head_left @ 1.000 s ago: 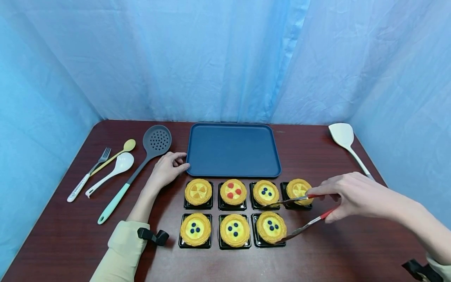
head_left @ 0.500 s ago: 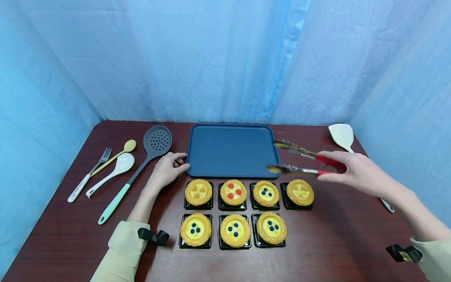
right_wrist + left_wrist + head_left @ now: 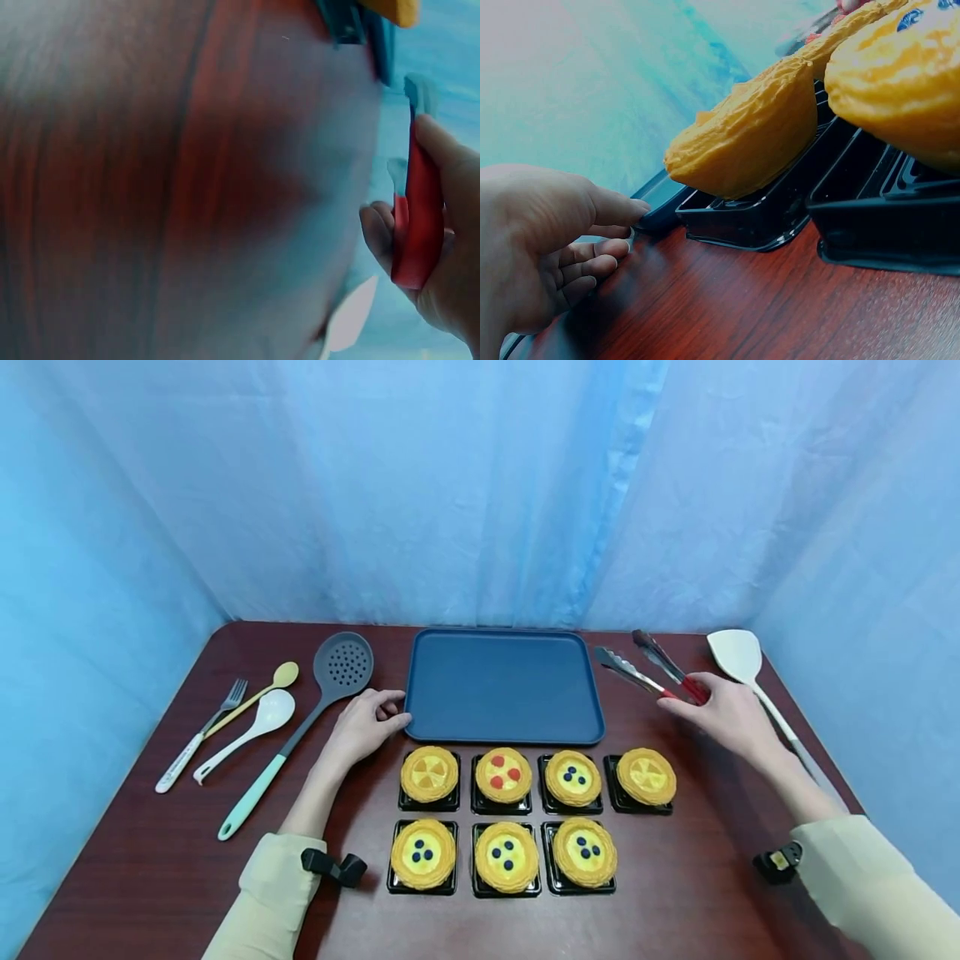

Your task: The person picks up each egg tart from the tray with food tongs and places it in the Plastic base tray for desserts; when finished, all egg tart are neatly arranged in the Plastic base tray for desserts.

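Note:
Seven yellow tarts in black cups stand in two rows before a dark blue tray [image 3: 502,685]; the back row starts with a tart [image 3: 429,774] at the left and ends with a tart [image 3: 647,776] at the right. My left hand [image 3: 367,720] rests on the table, fingers loosely curled, one fingertip [image 3: 634,208] touching the tray's near left corner [image 3: 660,201]. My right hand [image 3: 716,708] grips the red handles of metal tongs [image 3: 652,670], held low to the right of the tray with their tips apart and empty. In the right wrist view the red handles [image 3: 416,217] lie in my fingers.
A white spatula [image 3: 738,660] lies right of the tongs. Left of the tray lie a grey slotted spoon [image 3: 330,681], a white spoon [image 3: 255,722], a yellow spoon [image 3: 258,693] and a fork [image 3: 202,735]. Blue curtains close the table on three sides.
My right hand carried the tongs from over the right-hand tarts, past the tray's right edge, down to the back right beside the spatula. The left hand stayed put.

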